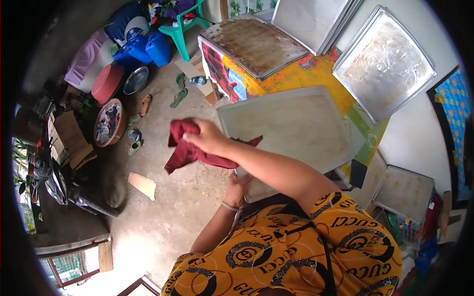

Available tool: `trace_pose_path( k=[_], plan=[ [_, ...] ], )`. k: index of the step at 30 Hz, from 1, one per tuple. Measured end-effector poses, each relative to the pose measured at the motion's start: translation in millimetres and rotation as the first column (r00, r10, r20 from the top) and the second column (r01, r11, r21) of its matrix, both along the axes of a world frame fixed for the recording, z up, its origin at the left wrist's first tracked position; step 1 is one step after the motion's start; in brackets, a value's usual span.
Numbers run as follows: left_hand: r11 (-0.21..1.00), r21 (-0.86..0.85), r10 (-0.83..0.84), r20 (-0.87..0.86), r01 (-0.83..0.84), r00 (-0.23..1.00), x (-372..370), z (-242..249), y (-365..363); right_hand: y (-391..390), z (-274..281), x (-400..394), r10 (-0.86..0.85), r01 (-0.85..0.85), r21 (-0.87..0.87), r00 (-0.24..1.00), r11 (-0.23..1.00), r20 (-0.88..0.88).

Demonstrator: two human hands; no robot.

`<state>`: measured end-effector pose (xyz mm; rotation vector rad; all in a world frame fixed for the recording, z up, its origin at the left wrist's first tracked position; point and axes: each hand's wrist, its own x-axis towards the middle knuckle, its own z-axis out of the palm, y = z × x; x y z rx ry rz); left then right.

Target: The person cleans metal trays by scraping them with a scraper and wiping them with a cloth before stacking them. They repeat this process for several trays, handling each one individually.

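A dark red cloth (185,153) is bunched in my right hand (210,138), its loose ends hanging over the floor just off the left side of a large grey tray (291,123). My right forearm crosses above that tray. Lower down, my left hand (236,190), with a bracelet at the wrist, is closed on the tray's near left edge; its fingertips are partly hidden. The tray lies tilted against a table with a yellow patterned cover (279,79).
A stained tray (254,42) lies on the table. Other trays (385,64) lean on the wall, and one (405,192) rests at right. Slippers (178,97), basins (111,123), blue containers (158,48), a green chair (182,37) and a motorbike (59,182) stand at left. Cardboard (142,186) lies on the floor.
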<state>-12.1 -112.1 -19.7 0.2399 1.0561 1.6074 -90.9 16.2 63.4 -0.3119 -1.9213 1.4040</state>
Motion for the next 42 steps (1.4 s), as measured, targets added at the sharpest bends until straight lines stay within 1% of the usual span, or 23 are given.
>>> trace_pose_path(
  k=[1,3,4,5,7,9,10,11,12,14,17,18,20,22,23,24,28,30,32,34,36,38,42],
  plan=[
    [0.999,-0.009,0.033,-0.04,-0.033,0.999,-2,-10,0,17,23,14,0.031,-0.029,-0.131,0.999,0.991,0.011],
    [0.999,-0.036,0.008,-0.032,-0.009,0.999,-6,-18,-2,63,55,53,-0.141,0.141,-0.151,0.99,0.978,0.012],
    [0.999,-0.048,-0.003,-0.026,0.002,1.0,-7,-20,0,83,71,81,-0.144,0.126,-0.39,0.989,0.912,-0.018],
    [0.999,-0.034,0.004,-0.037,-0.005,0.999,-7,-15,1,109,74,107,-0.238,0.149,-0.5,0.964,0.853,-0.119],
    [1.0,-0.029,-0.003,0.009,0.003,1.0,-9,-12,3,154,78,178,-0.403,0.281,-0.582,0.911,0.763,-0.088],
    [1.0,-0.025,-0.002,0.055,0.003,0.998,-13,-9,8,188,58,249,-0.57,0.42,-0.542,0.809,0.728,-0.139],
    [1.0,-0.016,-0.01,0.068,0.011,0.998,-15,-11,11,220,22,291,-0.64,0.572,-0.345,0.758,0.744,-0.124],
    [1.0,-0.012,-0.017,0.081,0.018,0.997,-17,-14,12,226,7,320,-0.745,0.732,-0.196,0.667,0.652,0.01],
    [1.0,-0.008,-0.024,0.093,0.025,0.995,-19,-17,14,235,-27,348,-0.798,0.791,0.112,0.59,0.601,0.123],
    [0.999,-0.005,-0.05,0.097,0.051,0.994,-20,-12,20,246,-96,382,-0.9,0.605,0.674,0.366,0.424,0.238],
    [0.999,-0.033,-0.009,0.111,0.013,0.994,-22,-8,26,211,-71,324,-0.866,0.48,0.733,0.387,0.481,0.315],
    [0.999,-0.044,0.005,0.117,0.0,0.993,-24,-7,26,195,-61,301,-0.818,0.413,0.722,0.426,0.555,0.386],
    [0.999,0.033,0.005,0.288,-0.015,0.957,-29,-6,29,163,-67,250,-0.794,0.334,0.742,0.432,0.582,0.428],
    [0.991,0.124,-0.019,0.453,-0.041,0.891,-32,-5,35,118,-58,194,-0.669,0.239,0.686,0.577,0.688,0.47],
    [0.985,0.161,-0.026,0.459,-0.054,0.888,-35,-10,36,90,-40,168,-0.578,0.15,0.635,0.606,0.757,0.546],
    [0.978,0.196,-0.033,0.463,-0.067,0.886,-39,-20,36,69,-50,148,-0.562,0.134,0.677,0.684,0.724,0.465],
    [0.934,0.33,-0.076,0.56,-0.138,0.825,-56,0,35,24,-42,118,-0.342,0.06,0.556,0.841,0.829,0.419],
    [0.93,0.248,0.133,0.459,-0.271,0.878,-56,8,38,3,-33,122,-0.218,-0.047,0.514,0.87,0.856,0.441],
    [0.896,0.375,0.045,0.454,-0.236,0.89,-68,-13,40,-14,-17,129,-0.053,-0.135,0.468,0.929,0.874,0.367],
    [0.768,0.638,-0.27,0.407,-0.06,0.873,-77,-8,40,-19,-5,141,0.054,-0.243,0.391,0.898,0.888,0.437],
    [0.838,0.542,-0.331,0.412,0.064,0.849,-85,4,44,-20,3,158,0.131,-0.354,0.389,0.859,0.851,0.495],
    [0.983,0.17,-0.128,0.374,0.068,0.918,-88,13,53,-16,4,182,0.143,-0.389,0.38,0.832,0.839,0.536],
    [0.988,0.114,-0.122,0.151,0.105,0.981,-97,6,60,13,2,252,0.033,-0.287,0.351,0.814,0.891,0.58]
  ],
)
